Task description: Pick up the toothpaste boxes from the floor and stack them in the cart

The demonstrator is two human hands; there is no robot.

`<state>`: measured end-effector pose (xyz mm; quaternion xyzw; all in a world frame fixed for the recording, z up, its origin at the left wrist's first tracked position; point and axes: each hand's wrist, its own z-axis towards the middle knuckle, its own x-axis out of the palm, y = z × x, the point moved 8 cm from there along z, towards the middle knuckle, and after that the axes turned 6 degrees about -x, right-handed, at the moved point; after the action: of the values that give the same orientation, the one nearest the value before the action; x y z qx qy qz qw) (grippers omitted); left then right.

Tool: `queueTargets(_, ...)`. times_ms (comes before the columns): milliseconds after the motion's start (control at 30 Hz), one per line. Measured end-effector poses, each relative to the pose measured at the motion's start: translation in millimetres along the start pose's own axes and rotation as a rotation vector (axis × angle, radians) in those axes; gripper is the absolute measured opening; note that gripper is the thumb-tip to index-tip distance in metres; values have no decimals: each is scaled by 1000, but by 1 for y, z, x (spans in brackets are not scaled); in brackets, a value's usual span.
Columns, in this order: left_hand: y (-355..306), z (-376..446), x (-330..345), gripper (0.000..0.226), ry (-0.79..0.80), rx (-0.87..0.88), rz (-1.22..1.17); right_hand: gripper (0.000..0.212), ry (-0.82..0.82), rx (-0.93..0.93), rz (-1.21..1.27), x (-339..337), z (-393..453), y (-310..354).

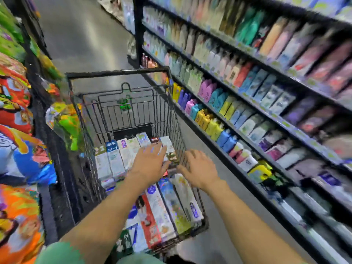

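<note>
- Two bare hands reach down into the black wire shopping cart [172, 103], which stands in a store aisle between a rack of bright snack bags [15, 103] on the left and black shelves of coloured bottles and packs [247, 96] on the right.
- Long cardboard toothpaste boxes [114, 159] already lie flat in the cart in two rows, a far row and a near row [167, 204], their long axes running away from the person, side by side.
- The left hand [150, 164] lies palm down with straight fingers, resting on the far row near its right end; it grips nothing.
- The right hand [196, 168] hovers just beside it, fingers spread and relaxed, holding nothing; motion blur hides whether it touches the cart's wall.
- Between the two hands sits a dark brown-and-green box [172, 157], lying along the same axis as its neighbours, just beyond the left fingertips; the left hand is nearer.
- My reading: that box is being settled into line, so a push along its length or a nudge sideways towards the row would square it.
- No boxes on the floor are in view here.
</note>
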<state>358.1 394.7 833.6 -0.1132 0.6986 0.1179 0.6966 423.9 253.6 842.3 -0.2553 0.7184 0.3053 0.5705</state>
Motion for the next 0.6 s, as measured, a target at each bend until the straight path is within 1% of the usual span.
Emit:
queueTargets(133, -43, -39, -16, 64, -13, 147, 47, 67, -38, 145, 34, -8, -86, -12)
queueTargets(300, -106, -89, -34, 58, -30, 371, 3, 65, -123, 301, 69, -7, -183, -26)
queueTargets(433, -164, -138, -30, 74, -8, 576, 24, 65, -171, 448, 150, 14, -264, -25)
queueTargets(600, -236, -217, -16, 74, 27, 807, 43, 64, -199, 625, 191, 49, -381, -16)
